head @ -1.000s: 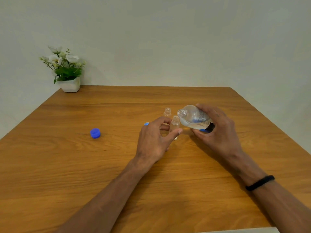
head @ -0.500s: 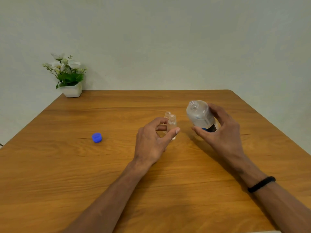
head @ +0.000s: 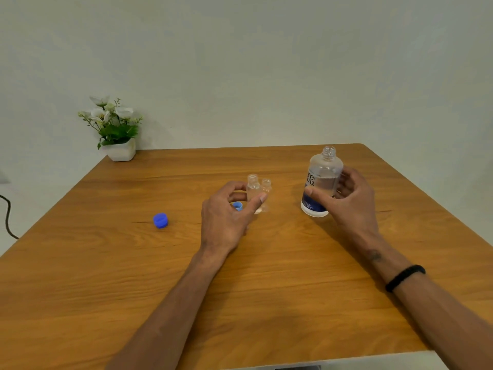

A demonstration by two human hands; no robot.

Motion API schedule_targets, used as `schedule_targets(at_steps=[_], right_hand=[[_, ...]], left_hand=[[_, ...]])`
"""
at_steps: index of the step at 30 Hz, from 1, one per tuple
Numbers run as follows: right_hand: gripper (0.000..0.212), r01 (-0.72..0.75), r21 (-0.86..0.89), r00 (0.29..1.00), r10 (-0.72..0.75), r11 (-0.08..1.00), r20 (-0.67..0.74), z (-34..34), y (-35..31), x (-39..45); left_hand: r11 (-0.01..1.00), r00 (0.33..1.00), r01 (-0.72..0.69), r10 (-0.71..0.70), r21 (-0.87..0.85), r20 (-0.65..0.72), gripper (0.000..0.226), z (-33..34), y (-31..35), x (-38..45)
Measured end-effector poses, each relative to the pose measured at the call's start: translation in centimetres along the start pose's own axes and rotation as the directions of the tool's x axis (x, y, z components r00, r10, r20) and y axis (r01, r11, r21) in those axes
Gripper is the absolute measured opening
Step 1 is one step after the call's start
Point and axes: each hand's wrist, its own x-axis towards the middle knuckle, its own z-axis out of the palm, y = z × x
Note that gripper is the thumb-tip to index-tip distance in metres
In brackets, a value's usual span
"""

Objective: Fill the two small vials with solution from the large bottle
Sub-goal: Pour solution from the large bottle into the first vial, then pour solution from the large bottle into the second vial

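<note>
Now right grip (head: 346, 201) clamps upright large bottle (head: 321, 182) (uncapped); left grip (head: 226, 214) pinches nearer vial (head: 253, 193).

The only readable text is on the bottle (head: 321, 182): dark letters printed on its clear upper part, running in two lines, "re·" above "nu" (the rest of each line curves away round the side, so whether these are whole words cannot be told). Lower down, the blue band of the label carries a few lines of small white print, too fine and blurred to read. Nothing else bears any lettering.
</note>
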Motion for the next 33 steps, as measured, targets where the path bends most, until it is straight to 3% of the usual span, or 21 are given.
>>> schedule_targets(at_steps=[12, 22, 29, 33], right_hand=[[0.088, -0.016, -0.005, 1.000, 0.016, 1.000, 0.008, 0.0, 0.1, -0.3], [0.088, -0.019, 0.006, 1.000, 0.019, 1.000, 0.009, 0.0, 0.1, -0.2], [0.084, -0.023, 0.018, 1.000, 0.023, 1.000, 0.013, 0.0, -0.1, -0.3], [0.085, -0.031, 0.017, 1.000, 0.031, 0.999, 0.007, 0.0, -0.1, -0.2]], left_hand=[[0.992, 0.985, 0.076, -0.089, 0.097, 0.149, 0.028, -0.6, -0.6, -0.6], [0.988, 0.991, 0.042, -0.060, 0.149, 0.119, 0.048, -0.3, -1.1, -0.3], [0.975, 1.000, -0.017, 0.016, 0.224, 0.006, 0.062, -0.3, -1.5, 0.1], [0.896, 0.974, -0.088, 0.169, 0.434, -0.151, 0.074, -0.4, -0.8, 0.2]])
